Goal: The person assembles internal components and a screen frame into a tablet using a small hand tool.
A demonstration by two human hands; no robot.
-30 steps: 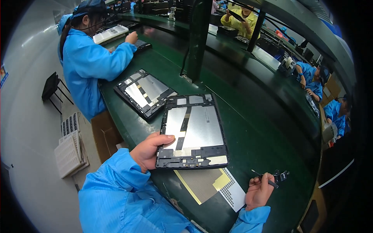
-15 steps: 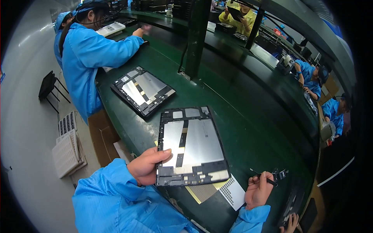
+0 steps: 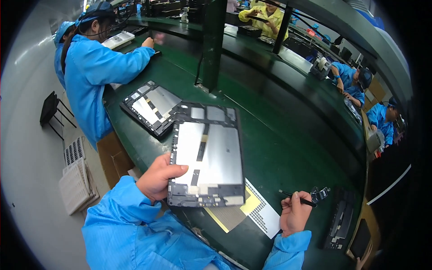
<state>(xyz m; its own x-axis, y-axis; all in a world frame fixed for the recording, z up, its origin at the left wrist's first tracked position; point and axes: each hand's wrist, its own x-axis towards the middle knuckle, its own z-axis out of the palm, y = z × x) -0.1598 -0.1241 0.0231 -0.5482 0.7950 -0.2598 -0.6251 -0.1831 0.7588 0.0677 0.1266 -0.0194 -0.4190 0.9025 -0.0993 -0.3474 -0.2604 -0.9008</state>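
My left hand (image 3: 155,177) grips an opened tablet (image 3: 225,155) by its left edge, thumb on the silver plate and fingers hidden behind. The tablet has a black frame, a dark ribbon strip and small circuit parts along its near end. My right hand (image 3: 294,216) pinches black tweezers (image 3: 307,201), their tip pointing left over the bench. Under and beside the tablet lie a white sheet of small dark labels (image 3: 265,221) and a brown sheet with yellow edges (image 3: 227,219). Just beyond the right hand rests a small metallic piece (image 3: 320,193) with a loop.
Similar opened tablets (image 3: 150,110) are stacked at the far left of the green bench (image 3: 270,148). A black tablet unit (image 3: 340,220) lies at the right. Behind stands a dark post (image 3: 211,49). A co-worker in blue (image 3: 94,67) sits at the left; a cardboard box (image 3: 114,157) is below.
My left hand has lifted the tablet up and left, so it now overlaps the stack and uncovers more of the label sheet. Another person's hand at lower right has drawn back from the black unit.
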